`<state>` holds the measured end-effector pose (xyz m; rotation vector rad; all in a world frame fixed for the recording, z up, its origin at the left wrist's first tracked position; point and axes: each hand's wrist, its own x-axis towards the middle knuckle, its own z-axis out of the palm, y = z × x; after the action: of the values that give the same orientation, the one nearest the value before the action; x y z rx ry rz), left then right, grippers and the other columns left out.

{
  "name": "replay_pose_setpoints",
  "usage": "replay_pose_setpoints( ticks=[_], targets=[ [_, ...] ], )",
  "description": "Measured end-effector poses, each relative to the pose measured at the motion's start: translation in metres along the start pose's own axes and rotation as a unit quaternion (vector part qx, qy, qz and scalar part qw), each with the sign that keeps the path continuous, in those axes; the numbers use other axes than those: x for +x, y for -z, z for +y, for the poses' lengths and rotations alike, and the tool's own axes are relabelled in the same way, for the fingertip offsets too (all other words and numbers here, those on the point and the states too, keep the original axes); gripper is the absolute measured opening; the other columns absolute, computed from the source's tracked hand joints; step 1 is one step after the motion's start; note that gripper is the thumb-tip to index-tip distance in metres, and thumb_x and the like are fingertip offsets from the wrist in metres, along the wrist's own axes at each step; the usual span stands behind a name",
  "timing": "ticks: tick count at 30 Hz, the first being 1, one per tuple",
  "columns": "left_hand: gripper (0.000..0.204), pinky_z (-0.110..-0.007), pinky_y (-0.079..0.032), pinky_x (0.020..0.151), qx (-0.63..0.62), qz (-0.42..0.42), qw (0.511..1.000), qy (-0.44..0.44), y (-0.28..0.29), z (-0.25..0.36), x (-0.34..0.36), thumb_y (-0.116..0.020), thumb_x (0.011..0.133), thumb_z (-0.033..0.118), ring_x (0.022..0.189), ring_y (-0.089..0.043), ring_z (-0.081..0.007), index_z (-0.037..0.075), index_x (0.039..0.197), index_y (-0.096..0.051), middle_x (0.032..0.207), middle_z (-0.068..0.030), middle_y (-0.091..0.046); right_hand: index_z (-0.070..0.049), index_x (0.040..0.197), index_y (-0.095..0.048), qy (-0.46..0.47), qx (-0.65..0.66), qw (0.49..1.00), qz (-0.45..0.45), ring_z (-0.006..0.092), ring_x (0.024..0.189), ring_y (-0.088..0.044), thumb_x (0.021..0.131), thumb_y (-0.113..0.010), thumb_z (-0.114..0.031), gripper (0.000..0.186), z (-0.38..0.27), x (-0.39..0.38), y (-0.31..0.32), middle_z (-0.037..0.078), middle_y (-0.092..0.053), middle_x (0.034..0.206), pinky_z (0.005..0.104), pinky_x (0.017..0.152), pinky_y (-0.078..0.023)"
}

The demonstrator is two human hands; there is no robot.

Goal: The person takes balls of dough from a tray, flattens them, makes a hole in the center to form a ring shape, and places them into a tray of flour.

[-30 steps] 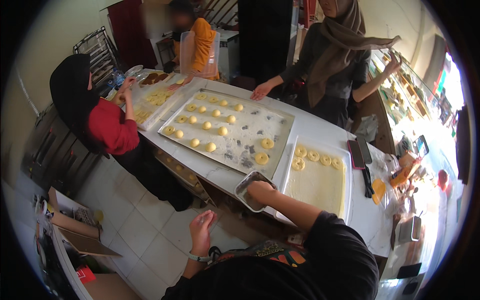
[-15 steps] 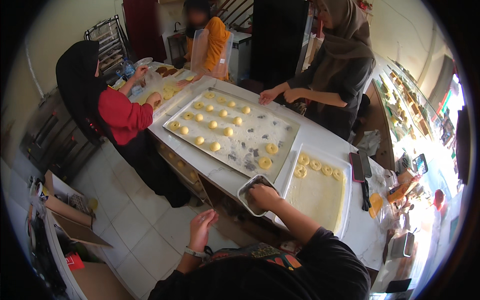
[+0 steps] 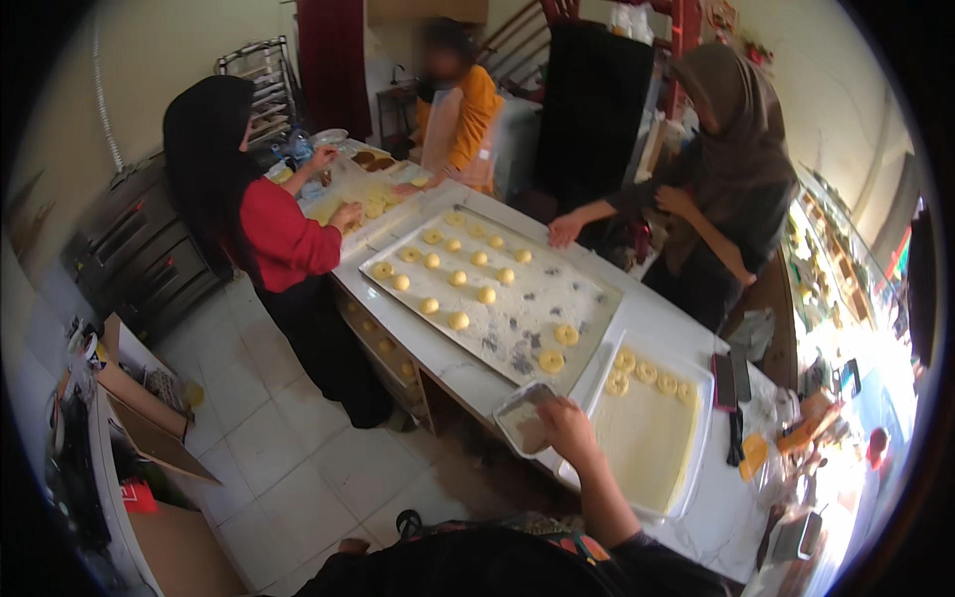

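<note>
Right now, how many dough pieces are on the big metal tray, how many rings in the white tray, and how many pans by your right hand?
Dough pieces on the big metal tray: 18
Dough rings in the white tray: 5
Small metal pan by the right hand: 1
Total: 24

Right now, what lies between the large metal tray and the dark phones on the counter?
In the head view, a white tray holding dough rings near its far edge lies between them.

right-hand fingers [image 3: 559, 411] at tin [image 3: 505, 433] | dough balls [image 3: 458, 279], rings [image 3: 551, 369] on metal tray [image 3: 569, 296]
</note>
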<state>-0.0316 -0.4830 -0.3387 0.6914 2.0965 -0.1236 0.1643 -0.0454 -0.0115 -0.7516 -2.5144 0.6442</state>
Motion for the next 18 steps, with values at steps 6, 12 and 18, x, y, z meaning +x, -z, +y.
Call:
replay_pose_setpoints(
  ticks=[6,12,18],
  targets=[
    [0.017,-0.037,-0.05,0.067,-0.192,0.073,0.976,0.066,0.004,-0.023,-0.019,-0.055,0.081,0.025,0.081,-0.063,-0.022,0.018,0.093,-0.064,0.084,-0.0019,-0.065,-0.002,0.082,-0.06,-0.021,0.076,0.989,0.127,0.0326,0.078,-0.058,0.071,-0.066,-0.011,0.015,-0.008,-0.028,0.0,0.015,-0.06,0.082,0.0385,0.069,-0.047],
    [0.017,-0.036,-0.05,0.067,-0.289,0.121,0.948,0.052,0.002,-0.022,-0.021,-0.055,0.08,0.025,0.081,-0.064,-0.0224,0.017,0.092,-0.065,0.084,-0.0032,-0.065,-0.001,0.074,-0.054,-0.032,0.02,0.986,0.164,0.0321,0.071,-0.055,0.068,-0.069,-0.011,0.019,-0.003,-0.023,-0.035,0.014,-0.055,0.074,0.0379,0.064,-0.044],
    [0.018,-0.036,-0.05,0.068,-0.34,0.142,0.927,0.07,-0.005,-0.035,-0.035,-0.055,0.08,0.024,0.081,-0.064,-0.0227,0.015,0.092,-0.065,0.084,-0.0046,-0.065,0.0,0.072,-0.054,-0.064,0.027,0.984,0.165,0.0308,0.07,-0.055,0.068,-0.069,-0.012,0.019,-0.008,-0.016,-0.036,0.014,-0.055,0.074,0.0366,0.064,-0.044]
  ],
)
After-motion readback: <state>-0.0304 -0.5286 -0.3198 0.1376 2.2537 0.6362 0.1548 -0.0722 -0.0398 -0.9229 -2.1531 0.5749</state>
